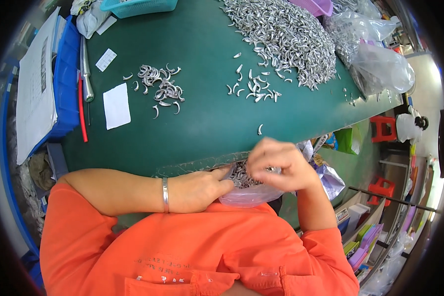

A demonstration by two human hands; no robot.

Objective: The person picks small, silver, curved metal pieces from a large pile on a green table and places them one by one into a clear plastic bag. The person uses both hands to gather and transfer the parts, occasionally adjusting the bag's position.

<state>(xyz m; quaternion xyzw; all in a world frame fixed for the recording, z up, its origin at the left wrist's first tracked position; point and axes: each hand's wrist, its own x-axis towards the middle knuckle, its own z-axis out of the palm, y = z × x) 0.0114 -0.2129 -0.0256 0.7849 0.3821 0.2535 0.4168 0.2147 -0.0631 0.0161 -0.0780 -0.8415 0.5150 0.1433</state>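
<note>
Green table (202, 123), metal hooks heap (291, 34)

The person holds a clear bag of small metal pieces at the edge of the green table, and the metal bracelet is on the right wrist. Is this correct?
Not quite. The head view shows the metal bracelet on the left wrist, not the right. The rest holds: the left hand and the right hand hold a clear bag of small metal pieces at the edge of the green table.

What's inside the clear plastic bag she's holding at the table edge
The clear plastic bag holds small curved silver metal pieces. The left hand grips its rim; the right hand covers much of the opening, so how full it is stays hidden.
</note>
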